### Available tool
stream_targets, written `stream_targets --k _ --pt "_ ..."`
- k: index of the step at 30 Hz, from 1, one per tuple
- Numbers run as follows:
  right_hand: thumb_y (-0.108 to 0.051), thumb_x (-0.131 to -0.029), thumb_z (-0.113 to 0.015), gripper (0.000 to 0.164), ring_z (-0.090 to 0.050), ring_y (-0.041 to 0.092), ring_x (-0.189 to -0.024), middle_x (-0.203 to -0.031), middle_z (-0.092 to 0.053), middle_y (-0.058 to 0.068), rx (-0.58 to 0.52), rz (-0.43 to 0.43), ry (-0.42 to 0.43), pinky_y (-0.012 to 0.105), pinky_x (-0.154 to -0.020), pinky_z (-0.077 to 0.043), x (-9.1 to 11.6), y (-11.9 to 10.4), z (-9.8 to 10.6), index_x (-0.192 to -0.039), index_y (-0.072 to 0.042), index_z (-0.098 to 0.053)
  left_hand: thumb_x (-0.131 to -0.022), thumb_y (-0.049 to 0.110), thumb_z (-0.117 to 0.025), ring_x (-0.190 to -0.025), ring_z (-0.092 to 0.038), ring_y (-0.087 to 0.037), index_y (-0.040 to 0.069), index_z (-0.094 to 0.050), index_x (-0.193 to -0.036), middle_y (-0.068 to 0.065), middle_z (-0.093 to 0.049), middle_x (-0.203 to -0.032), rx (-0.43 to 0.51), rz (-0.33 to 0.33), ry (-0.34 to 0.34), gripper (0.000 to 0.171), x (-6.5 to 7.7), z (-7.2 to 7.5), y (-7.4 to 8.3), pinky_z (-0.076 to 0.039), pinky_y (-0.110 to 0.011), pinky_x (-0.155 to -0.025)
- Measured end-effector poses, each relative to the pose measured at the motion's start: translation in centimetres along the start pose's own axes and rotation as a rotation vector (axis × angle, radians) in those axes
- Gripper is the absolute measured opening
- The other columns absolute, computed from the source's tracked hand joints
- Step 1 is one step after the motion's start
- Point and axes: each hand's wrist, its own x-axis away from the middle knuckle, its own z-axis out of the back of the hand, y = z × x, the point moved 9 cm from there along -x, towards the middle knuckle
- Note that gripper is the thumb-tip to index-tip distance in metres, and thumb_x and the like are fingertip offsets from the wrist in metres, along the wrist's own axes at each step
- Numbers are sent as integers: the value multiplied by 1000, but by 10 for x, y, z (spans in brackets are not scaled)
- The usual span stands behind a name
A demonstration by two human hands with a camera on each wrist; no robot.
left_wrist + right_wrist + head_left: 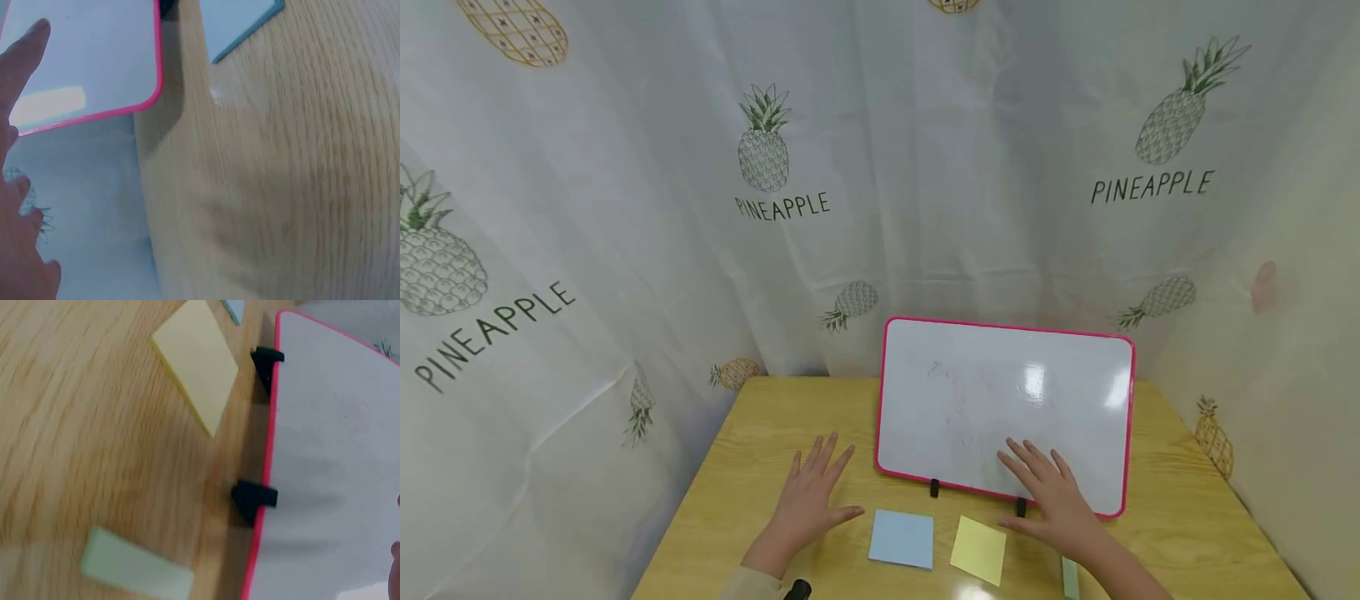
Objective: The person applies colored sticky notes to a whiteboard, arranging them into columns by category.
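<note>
In the head view my left hand (808, 504) is spread with straight fingers above the table, left of a blue sticky note pad (901, 540). My right hand (1054, 502) also has its fingers spread and overlaps the lower right of a whiteboard (970, 408) with a pink frame. Neither hand holds anything. Close to the right thumb is a yellow sticky note pad (978, 550), turned at an angle. A narrow pale green pad (137, 565) lies farther right, partly hidden by the right forearm in the head view.
The whiteboard leans back on black feet (255, 499) at the rear of the wooden table (700, 533). A curtain (925, 208) printed with pineapples hangs behind and at the sides. A black object (800, 590) shows beside the left sleeve at the bottom edge.
</note>
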Motion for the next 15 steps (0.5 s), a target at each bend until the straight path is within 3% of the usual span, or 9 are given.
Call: stream_targets --k 3,7,10,15 --pt "-43 -69 -85 88 -43 36 -127 -142 -49 13 -138 -15 10 56 -102 -29 -4 -5 -13 -143 -13 -49 -73 53 -79 -140 -24 -43 14 -38 -150 -16 -25 -157 140 0 -38 96 -3 -10 1 -23 -65 -105" --pt "-31 -70 -88 79 -48 26 -124 -138 -53 0 -351 -118 -43 52 -93 -43 -6 -10 -40 -139 -11 -53 -71 38 -86 -135 -33 -43 8 -40 -148 -18 -34 -152 355 0 -72 95 -4 -24 4 -32 -62 -103" --pt "-27 -71 -88 75 -49 20 -125 -135 -54 -6 -486 -198 -98 45 -96 -45 -7 -14 -62 -137 -12 -54 -69 33 -88 -130 -42 -39 5 -43 -144 -16 -44 -145 436 -2 -72 92 -4 -34 6 -36 -56 -102" --pt "-23 -75 -85 67 -53 22 -119 -128 -60 1 -644 -218 -151 48 -95 -45 -11 -29 -94 -134 -8 -56 -70 29 -88 -121 -50 -35 5 -46 -140 -13 -50 -137 551 43 -82 86 0 -54 3 -41 -49 -99"
